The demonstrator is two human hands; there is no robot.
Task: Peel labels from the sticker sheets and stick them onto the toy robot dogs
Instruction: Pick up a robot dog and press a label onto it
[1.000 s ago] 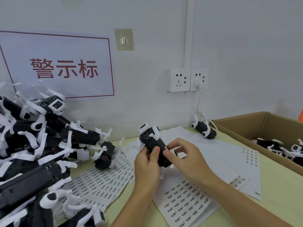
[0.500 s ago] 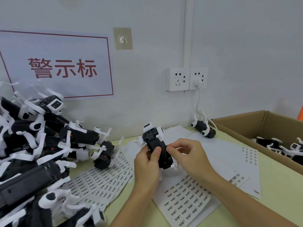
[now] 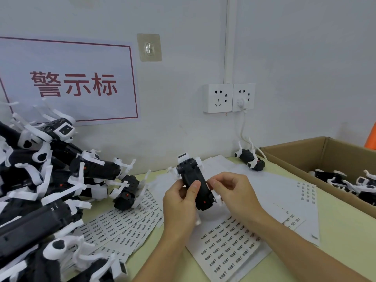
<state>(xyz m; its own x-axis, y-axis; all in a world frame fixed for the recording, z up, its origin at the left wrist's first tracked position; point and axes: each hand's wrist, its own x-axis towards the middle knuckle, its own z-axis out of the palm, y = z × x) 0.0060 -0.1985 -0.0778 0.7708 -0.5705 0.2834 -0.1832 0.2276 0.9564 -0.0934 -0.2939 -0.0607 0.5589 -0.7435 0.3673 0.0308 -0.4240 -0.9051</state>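
Far to the left of the hands a heap of toy robot dogs point(image 3: 46, 180) is stacked against the wall, and I judge these still await labels, though no label can be made out on any of them at this size. Between that heap and the left hand point(image 3: 180, 208) lies a fan of sticker sheets point(image 3: 120, 222), mostly full, so plenty of work seems left. The left hand curls round the black body of the held dog point(image 3: 193, 180), thumb pressed on its upper face. The right hand point(image 3: 234, 192) touches the same dog's side with fingertips pinched together; whether a label sits between them I cannot tell. Beneath both hands lies another printed sheet point(image 3: 230, 241). Beyond the right hand one lone dog point(image 3: 250, 159) rests near the wall. Far right, an open cardboard box point(image 3: 295, 151) holds several dogs point(image 3: 345, 183), probably the finished ones.
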